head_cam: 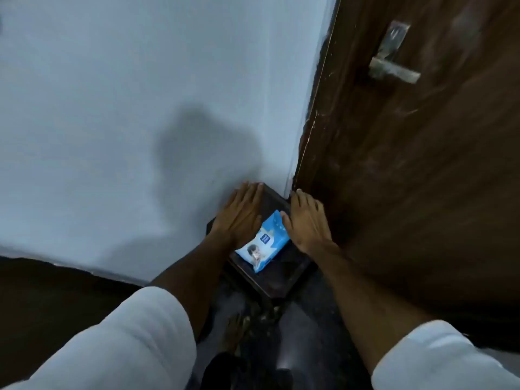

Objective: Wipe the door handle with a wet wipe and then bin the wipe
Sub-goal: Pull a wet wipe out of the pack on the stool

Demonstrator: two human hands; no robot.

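A blue pack of wet wipes lies on a small dark wooden stool in the corner between wall and door. My left hand hovers flat over the stool's left side, fingers stretched out, its edge over the pack. My right hand is spread flat just right of the pack, fingers apart. Neither hand holds anything. The metal lever door handle sits high on the brown door, well above both hands. No bin is in view.
A pale blue wall fills the left side. The dark floor lies below, with my bare foot near the stool's base. White sleeves cover both upper arms.
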